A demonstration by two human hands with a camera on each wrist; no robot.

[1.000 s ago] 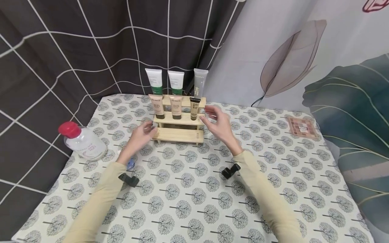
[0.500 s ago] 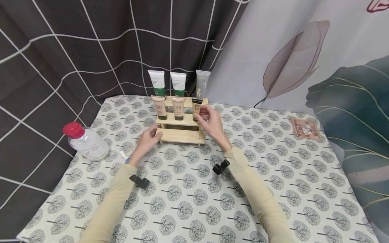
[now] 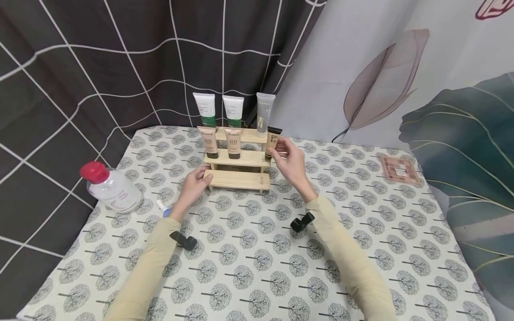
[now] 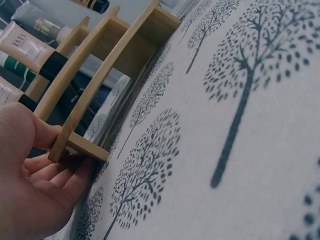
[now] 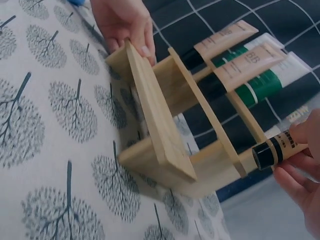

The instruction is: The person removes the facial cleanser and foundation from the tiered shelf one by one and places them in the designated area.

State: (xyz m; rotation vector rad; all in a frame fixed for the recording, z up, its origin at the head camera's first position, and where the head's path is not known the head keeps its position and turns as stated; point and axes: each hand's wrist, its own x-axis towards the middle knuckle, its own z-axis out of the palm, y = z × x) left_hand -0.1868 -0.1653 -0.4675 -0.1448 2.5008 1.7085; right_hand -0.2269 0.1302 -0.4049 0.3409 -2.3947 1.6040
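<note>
A three-step wooden display rack (image 3: 237,178) stands towards the back of the table. My left hand (image 3: 192,189) grips the left end of its lowest step, thumb on top and fingers beneath in the left wrist view. My right hand (image 3: 291,162) pinches a small gold tube with a black cap (image 5: 282,147) at the right end of the middle step, tilted and cap down. Two pink BB cream tubes (image 3: 208,142) stand on that step. Above them are two white-and-green tubes (image 3: 234,109) and a clear grey tube (image 3: 265,113).
A clear bottle with a red pump top (image 3: 116,191) stands at the left. Behind my left wrist lies a small white-and-blue item (image 3: 162,207), partly hidden. An eyeshadow palette (image 3: 400,170) lies at the far right. A dark grid curtain (image 3: 152,62) hangs close behind the rack.
My left hand has taken hold of the rack's lowest step. My right hand has closed on the gold tube and shifted it rightwards, tilting it at the step's end.
</note>
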